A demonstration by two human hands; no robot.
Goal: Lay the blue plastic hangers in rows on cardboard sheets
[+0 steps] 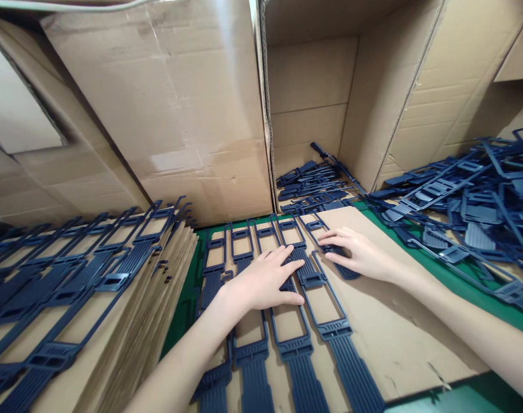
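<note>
Several dark blue plastic strap parts (326, 321) lie side by side in a row on a brown cardboard sheet (394, 338). My left hand (265, 281) rests flat on the middle of the row, fingers stretched out over the parts. My right hand (356, 252) lies flat at the row's right end, fingertips touching the rightmost blue part (345, 274). Neither hand grips anything.
A stack of cardboard sheets (128, 321) topped with more blue parts stands at the left. A loose heap of blue parts (472, 212) lies at the right on the green table (459, 284). Open cardboard boxes (308, 92) rise behind; one holds more parts (313, 178).
</note>
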